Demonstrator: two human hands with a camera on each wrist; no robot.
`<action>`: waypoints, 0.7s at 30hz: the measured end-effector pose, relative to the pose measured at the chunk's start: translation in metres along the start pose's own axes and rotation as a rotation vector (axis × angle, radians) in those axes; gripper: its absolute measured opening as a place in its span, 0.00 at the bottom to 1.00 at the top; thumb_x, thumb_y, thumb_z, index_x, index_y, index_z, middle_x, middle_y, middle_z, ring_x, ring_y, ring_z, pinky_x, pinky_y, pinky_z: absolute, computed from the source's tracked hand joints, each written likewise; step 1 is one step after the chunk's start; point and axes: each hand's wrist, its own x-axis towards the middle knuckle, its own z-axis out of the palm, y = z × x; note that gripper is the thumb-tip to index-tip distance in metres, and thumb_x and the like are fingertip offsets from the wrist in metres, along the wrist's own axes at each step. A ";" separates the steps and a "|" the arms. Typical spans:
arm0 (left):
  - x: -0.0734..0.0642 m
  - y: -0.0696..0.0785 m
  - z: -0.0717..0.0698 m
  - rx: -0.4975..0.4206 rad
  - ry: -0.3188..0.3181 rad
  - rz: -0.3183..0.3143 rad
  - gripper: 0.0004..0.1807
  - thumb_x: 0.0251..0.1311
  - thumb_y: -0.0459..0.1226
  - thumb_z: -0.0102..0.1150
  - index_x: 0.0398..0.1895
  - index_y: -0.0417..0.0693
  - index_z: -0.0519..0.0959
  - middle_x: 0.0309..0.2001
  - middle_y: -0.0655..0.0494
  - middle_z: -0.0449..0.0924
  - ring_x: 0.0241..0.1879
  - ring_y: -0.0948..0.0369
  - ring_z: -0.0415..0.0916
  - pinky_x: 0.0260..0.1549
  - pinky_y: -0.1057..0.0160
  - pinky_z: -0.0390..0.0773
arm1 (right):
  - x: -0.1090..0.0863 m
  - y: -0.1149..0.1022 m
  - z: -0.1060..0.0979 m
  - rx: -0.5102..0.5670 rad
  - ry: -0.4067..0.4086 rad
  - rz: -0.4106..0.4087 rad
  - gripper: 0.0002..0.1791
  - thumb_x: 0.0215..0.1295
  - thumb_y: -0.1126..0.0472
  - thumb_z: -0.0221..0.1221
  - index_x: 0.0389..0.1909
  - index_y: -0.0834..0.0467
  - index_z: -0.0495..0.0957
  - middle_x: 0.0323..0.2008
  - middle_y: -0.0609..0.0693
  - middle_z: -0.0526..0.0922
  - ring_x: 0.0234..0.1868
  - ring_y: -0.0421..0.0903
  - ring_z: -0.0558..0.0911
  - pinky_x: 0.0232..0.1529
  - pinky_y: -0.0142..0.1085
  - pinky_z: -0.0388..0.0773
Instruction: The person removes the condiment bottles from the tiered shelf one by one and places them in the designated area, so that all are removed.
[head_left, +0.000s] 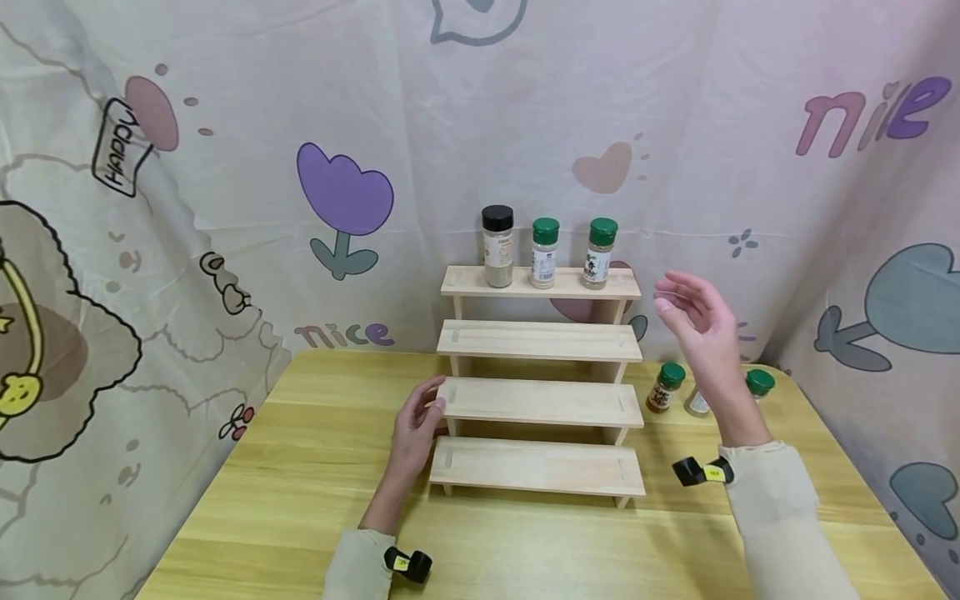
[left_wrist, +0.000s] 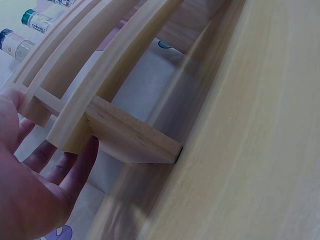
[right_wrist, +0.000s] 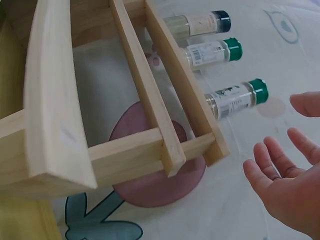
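A four-step wooden display rack (head_left: 536,467) stands on the table. My left hand (head_left: 414,421) holds its left end, thumb and fingers around the shelf ends; the left wrist view shows the fingers (left_wrist: 85,165) against the lower shelf. My right hand (head_left: 699,321) is raised beside the top shelf's right end, fingers loosely bent and nothing in them. On that top shelf stand a black-capped spice jar (head_left: 498,247) and two green-capped spice jars, one in the middle (head_left: 544,254) and one at right (head_left: 598,254).
Right of the rack, on the table (head_left: 300,467), stand a green-capped jar with reddish-brown contents (head_left: 663,388), another jar (head_left: 697,404) partly hidden by my right arm, and a third green-capped jar (head_left: 760,383). A printed cloth (head_left: 450,125) hangs behind.
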 end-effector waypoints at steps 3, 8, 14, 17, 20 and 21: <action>-0.001 0.002 0.000 0.007 0.003 0.005 0.20 0.76 0.32 0.53 0.68 0.44 0.75 0.62 0.41 0.77 0.58 0.50 0.74 0.52 0.71 0.76 | 0.009 -0.003 0.006 -0.027 -0.009 0.005 0.25 0.73 0.61 0.62 0.69 0.59 0.72 0.60 0.57 0.77 0.61 0.47 0.76 0.60 0.26 0.72; -0.001 0.000 -0.001 0.019 0.004 0.010 0.19 0.76 0.33 0.53 0.67 0.43 0.75 0.61 0.41 0.77 0.58 0.52 0.75 0.52 0.71 0.76 | 0.025 -0.006 0.013 -0.010 -0.032 0.021 0.26 0.72 0.60 0.63 0.68 0.58 0.72 0.60 0.58 0.77 0.61 0.48 0.76 0.60 0.26 0.72; -0.001 0.000 -0.001 0.014 0.006 0.025 0.19 0.76 0.33 0.53 0.67 0.42 0.75 0.60 0.39 0.78 0.57 0.53 0.75 0.52 0.71 0.77 | 0.045 -0.010 0.023 -0.033 -0.073 0.035 0.28 0.73 0.58 0.63 0.70 0.58 0.70 0.62 0.59 0.76 0.63 0.49 0.75 0.62 0.28 0.72; 0.000 -0.001 0.000 0.015 0.003 0.022 0.19 0.76 0.33 0.53 0.67 0.43 0.75 0.61 0.41 0.77 0.57 0.54 0.75 0.53 0.70 0.76 | 0.054 -0.011 0.028 -0.058 -0.082 0.043 0.29 0.73 0.56 0.63 0.71 0.58 0.69 0.62 0.60 0.76 0.64 0.49 0.75 0.64 0.29 0.71; 0.001 -0.003 0.000 0.008 0.001 0.016 0.19 0.75 0.33 0.54 0.67 0.44 0.76 0.61 0.42 0.78 0.57 0.55 0.75 0.53 0.70 0.77 | 0.062 -0.011 0.034 -0.058 -0.088 0.053 0.29 0.73 0.55 0.63 0.70 0.59 0.69 0.62 0.60 0.76 0.64 0.49 0.75 0.65 0.30 0.70; 0.001 -0.003 0.000 0.004 0.000 0.016 0.20 0.75 0.32 0.54 0.67 0.45 0.76 0.61 0.43 0.78 0.57 0.55 0.75 0.53 0.69 0.77 | 0.065 -0.012 0.035 -0.060 -0.088 0.056 0.29 0.73 0.55 0.63 0.70 0.59 0.70 0.62 0.60 0.76 0.64 0.49 0.75 0.65 0.30 0.70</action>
